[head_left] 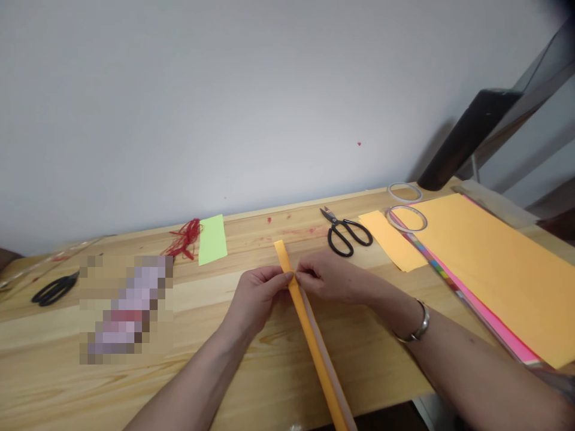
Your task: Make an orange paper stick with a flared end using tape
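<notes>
A long, narrow orange paper strip (309, 326) runs from mid-table down past the table's front edge. A paler band lies along its right side. My left hand (260, 293) pinches the strip near its far end, thumb on top. Directly across from it, my right hand (330, 276) is closed at the strip's right edge, fingertips meeting the left thumb. Whether the right fingers grip the strip or only its pale band is hard to make out. Beyond my right hand lie black-handled scissors (344, 230), blades slightly apart.
Orange paper pieces (395, 242), two tape rolls (406, 219) and a stack of orange and pink sheets (498, 263) lie right. A green paper (212, 239), red string (185, 239), a blurred-out item (130, 308) and other scissors (54, 290) lie left. A black cylinder (467, 140) leans at the back right.
</notes>
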`<state>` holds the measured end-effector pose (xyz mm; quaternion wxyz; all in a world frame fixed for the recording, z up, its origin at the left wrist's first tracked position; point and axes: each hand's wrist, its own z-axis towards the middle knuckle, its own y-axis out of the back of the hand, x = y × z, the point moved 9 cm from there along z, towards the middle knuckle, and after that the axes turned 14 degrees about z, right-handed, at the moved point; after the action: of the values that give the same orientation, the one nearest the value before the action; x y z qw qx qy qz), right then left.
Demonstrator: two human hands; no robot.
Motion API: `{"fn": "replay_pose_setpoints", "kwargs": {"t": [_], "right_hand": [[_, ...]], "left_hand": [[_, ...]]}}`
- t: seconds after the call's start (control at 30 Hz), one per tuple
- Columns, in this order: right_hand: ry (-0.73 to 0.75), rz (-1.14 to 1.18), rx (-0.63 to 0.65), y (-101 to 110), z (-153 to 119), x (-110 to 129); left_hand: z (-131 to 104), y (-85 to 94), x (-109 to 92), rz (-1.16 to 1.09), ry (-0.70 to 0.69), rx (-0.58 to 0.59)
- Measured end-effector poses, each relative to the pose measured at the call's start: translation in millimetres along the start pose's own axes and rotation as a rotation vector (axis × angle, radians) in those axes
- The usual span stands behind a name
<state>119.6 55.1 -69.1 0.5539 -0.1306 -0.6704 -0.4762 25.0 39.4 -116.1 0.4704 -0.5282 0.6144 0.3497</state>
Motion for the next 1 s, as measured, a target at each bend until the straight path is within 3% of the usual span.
{"fn": "replay_pose_setpoints", "kwargs": {"t": [1.0], "right_hand": [[-0.035,-0.039,0.03,-1.2,0.0,0.0]], "left_hand": [[-1.4,2.2,-1.5,0.065,-0.009,-0.015]]}}
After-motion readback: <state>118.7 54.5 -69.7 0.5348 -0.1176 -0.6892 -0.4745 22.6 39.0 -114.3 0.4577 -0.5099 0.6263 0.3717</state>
